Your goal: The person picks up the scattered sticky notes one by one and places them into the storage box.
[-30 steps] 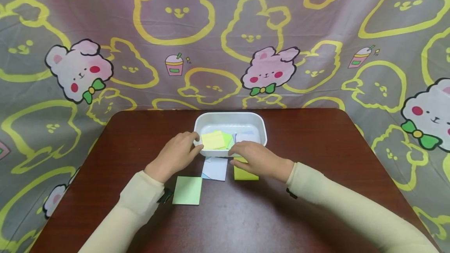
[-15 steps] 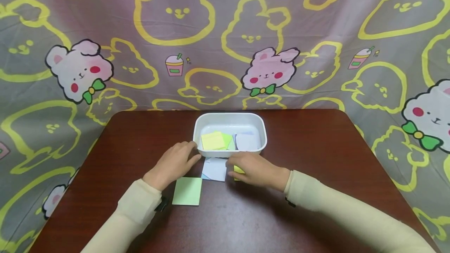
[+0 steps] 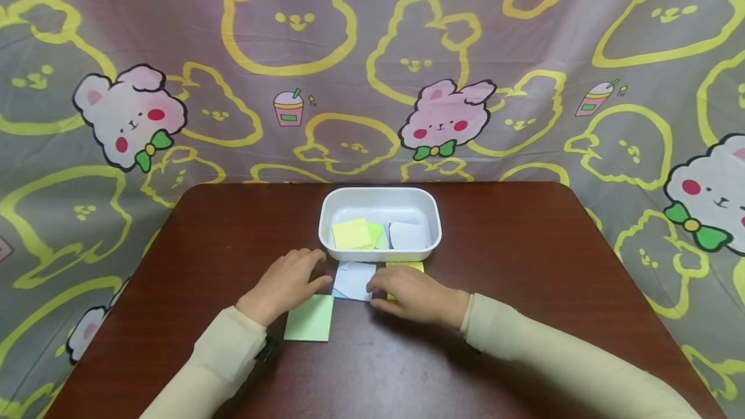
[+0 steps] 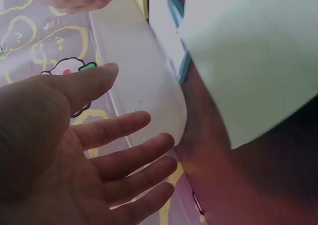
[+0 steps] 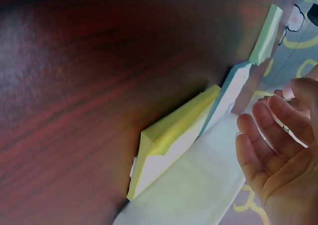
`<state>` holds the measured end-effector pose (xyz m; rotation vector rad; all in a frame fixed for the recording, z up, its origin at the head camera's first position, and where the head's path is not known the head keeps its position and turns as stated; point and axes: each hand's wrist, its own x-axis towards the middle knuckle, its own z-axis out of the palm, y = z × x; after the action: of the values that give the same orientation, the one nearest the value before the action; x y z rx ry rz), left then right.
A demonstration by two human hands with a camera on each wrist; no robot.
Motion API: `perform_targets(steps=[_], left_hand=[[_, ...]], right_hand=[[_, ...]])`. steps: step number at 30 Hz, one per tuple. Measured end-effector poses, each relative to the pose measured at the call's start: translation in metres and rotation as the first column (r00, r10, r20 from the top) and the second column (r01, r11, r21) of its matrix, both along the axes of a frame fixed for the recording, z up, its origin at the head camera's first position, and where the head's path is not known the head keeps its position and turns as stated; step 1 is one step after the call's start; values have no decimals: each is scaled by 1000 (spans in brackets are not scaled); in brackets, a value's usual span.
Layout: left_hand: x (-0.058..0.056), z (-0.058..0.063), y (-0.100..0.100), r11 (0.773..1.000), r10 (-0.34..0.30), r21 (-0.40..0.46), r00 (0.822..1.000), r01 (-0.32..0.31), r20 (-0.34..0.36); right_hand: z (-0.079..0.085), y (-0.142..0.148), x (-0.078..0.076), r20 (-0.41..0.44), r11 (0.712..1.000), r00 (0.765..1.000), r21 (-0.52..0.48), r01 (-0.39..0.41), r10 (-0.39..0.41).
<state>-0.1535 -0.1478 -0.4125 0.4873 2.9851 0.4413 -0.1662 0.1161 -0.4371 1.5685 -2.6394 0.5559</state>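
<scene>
Three sticky note pads lie on the table in front of a white plastic container (image 3: 381,255). The pale green pad (image 3: 310,322) is on the left, the white-and-blue pad (image 3: 352,283) in the middle, the yellow pad (image 3: 410,268) on the right. My left hand (image 3: 285,284) hovers near the green pad, partly over its top edge in the head view. Its fingers (image 4: 134,160) are spread and hold nothing. My right hand (image 3: 416,295) hovers over the yellow pad and hides much of it. In the right wrist view its fingers (image 5: 276,128) are loosely bent, with nothing between them.
Inside the container lie a light yellow pad (image 3: 351,234), a bright green piece (image 3: 375,233) and a whitish pad (image 3: 405,236). The dark red-brown table (image 3: 372,367) ends at a cartoon-printed curtain (image 3: 361,50) behind and at the sides.
Both hands have drawn back from the container's front rim toward the person, the right also shifting slightly left. The pads and container stay nearly in place.
</scene>
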Motion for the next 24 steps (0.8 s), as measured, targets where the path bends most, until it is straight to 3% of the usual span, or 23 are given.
perform_targets(steps=[11, 24], left_hand=[[7, -13, -4, 999, -11, -31, 999, 12, 32], [17, -13, -10, 996, -32, -80, 991, 42, 128]], right_hand=[[-12, -4, 4, 44, 998, 999, 58, 18, -21], [-14, -5, 2, 21, 998, 1000, 62, 14, -16]])
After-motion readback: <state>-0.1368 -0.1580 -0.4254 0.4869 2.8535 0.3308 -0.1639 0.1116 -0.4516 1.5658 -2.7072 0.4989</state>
